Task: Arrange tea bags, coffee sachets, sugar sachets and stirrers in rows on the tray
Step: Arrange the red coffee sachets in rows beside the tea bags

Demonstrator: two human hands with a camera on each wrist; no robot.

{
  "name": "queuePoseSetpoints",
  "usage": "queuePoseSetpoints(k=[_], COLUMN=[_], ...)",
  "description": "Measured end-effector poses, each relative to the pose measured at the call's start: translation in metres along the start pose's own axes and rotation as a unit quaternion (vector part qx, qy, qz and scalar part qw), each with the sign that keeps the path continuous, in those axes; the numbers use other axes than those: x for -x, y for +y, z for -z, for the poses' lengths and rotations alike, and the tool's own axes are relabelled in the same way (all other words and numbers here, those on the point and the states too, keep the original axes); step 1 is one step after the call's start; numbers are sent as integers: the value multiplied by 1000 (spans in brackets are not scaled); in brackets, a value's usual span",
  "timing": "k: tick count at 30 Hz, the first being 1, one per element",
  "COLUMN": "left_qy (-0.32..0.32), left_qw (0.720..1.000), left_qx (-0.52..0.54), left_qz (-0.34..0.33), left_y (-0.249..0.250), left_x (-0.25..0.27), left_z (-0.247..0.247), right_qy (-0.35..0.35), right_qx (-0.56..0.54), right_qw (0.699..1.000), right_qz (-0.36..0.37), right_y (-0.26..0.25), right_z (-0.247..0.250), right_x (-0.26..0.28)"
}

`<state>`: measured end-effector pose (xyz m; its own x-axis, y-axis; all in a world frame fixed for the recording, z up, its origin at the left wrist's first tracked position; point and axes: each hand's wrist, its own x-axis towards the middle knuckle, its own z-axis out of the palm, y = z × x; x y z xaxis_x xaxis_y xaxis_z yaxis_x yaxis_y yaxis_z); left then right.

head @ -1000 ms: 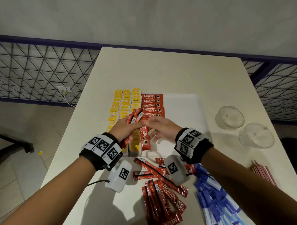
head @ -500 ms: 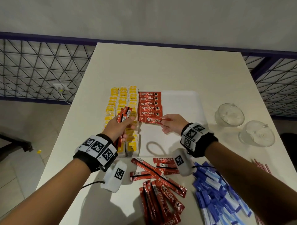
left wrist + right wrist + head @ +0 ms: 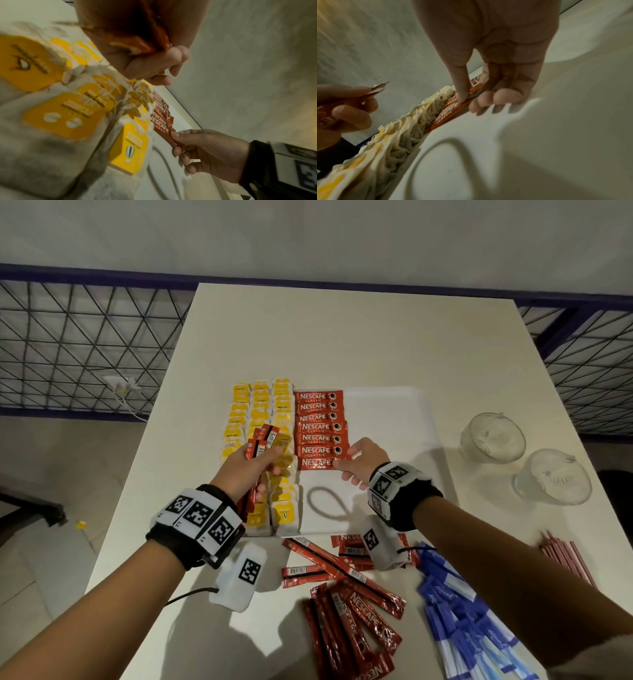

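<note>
A white tray (image 3: 394,419) holds three columns of yellow tea bags (image 3: 260,412) on its left and a column of red coffee sachets (image 3: 318,426) beside them. My left hand (image 3: 253,470) hovers over the tea bags and grips a bunch of red coffee sachets (image 3: 262,440). My right hand (image 3: 359,463) pinches the right end of the nearest coffee sachet (image 3: 317,463) in the column, thumb on top (image 3: 462,94), as it lies on the tray. The same pinch shows in the left wrist view, on the sachet (image 3: 169,136).
Loose red coffee sachets (image 3: 349,607) lie on the table near me, blue sugar sachets (image 3: 459,611) to their right, red stirrers (image 3: 565,556) at the right edge. Two glass bowls (image 3: 493,436) (image 3: 551,477) stand right of the tray. The table's left edge drops to the floor.
My right hand took one sachet from the left hand's bunch and carried it to the near end of the coffee column, laying it flat there. The left hand drew back left with the bunch.
</note>
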<state>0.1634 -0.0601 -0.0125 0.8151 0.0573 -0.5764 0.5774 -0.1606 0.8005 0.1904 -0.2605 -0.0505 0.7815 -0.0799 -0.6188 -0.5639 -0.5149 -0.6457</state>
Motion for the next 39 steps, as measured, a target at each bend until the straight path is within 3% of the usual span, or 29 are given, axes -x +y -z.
queuePoseSetpoints(k=[12,23,25,32,39], left_qy=[-21,-85,-109,-164,-151], left_qw=[1000,996,993,983,983], left_qx=[-6,-39,-34,-81,-101], left_qz=[0,7,1,-14,-14], left_y=[2,5,6,18,17], left_x=[1,9,11,23,30], left_z=[5,8,6,-6,-12], right_qy=[31,35,18,-163,-166], right_qx=[31,61,40,-95,-112], right_qw=[999,998,999,978,971], right_qz=[-5,-7,14,93,132], right_y=[-1,-7,-15,-47,-45], right_z=[-7,1,5,5,12], right_x=[-5,-1,8,47,56])
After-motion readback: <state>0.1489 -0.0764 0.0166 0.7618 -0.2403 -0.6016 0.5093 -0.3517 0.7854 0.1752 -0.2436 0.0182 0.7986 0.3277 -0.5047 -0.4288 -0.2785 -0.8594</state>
